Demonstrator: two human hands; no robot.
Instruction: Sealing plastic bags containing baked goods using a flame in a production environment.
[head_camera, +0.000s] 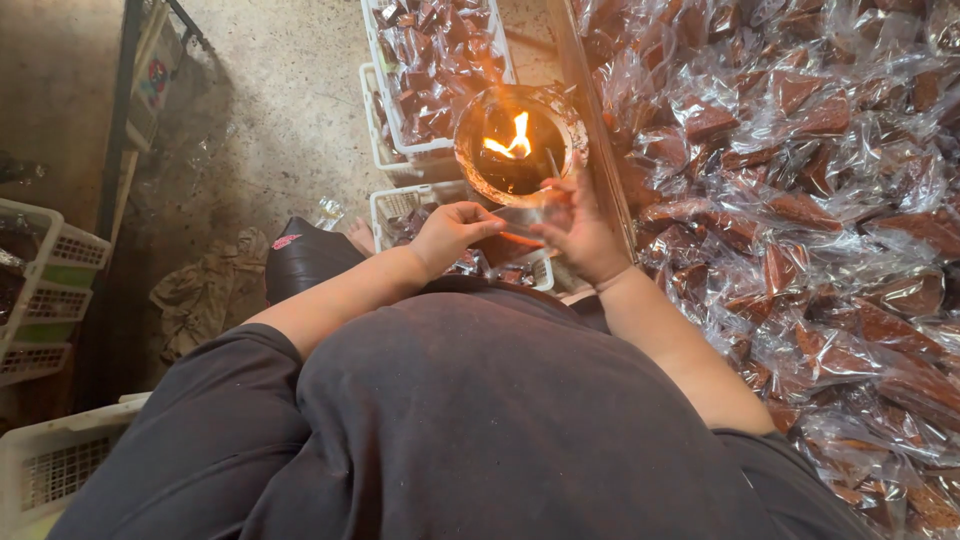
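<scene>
Rough concrete floor (270, 110), stained, dusty. Left hand (450, 235) and right hand (580, 235) both pinched clear plastic packet (520, 225) between them, fingers clamped on its edges, just below flame (512, 142) burning in round metal bowl (515, 145). Heap of wrapped brown pieces (800, 200) covered surface at right. White plastic baskets (430, 60) of same packets stood beyond bowl. Empty white crates (50, 270) stacked at left; crumpled cloth (205, 295) lay on floor
</scene>
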